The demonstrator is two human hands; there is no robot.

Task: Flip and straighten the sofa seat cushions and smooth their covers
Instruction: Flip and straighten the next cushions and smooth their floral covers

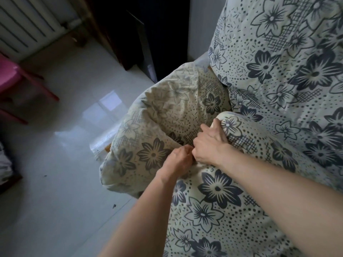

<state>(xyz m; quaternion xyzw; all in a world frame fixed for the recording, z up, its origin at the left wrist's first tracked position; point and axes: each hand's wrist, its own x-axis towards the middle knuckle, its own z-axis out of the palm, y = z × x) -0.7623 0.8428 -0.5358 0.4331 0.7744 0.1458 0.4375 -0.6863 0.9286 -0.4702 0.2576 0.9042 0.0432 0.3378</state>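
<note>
Now I tuck: left hand [179,156] fingers pinch cover at seam beside arm pad [167,108]; right hand [209,143] fingers curl round seat cushion [222,191] corner, on sofa. Pull taut, even tension, avoid bunching.

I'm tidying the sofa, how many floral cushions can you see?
3: the near seat cushion both hands grip, the left end cushion, the back cushion. More may lie out of frame.

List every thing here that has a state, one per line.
left hand: fingers curled, pinching the cover fabric
right hand: gripping the near cushion's raised corner
near cushion: corner lifted
end cushion: cover wrinkled
back cushion: upright
</note>
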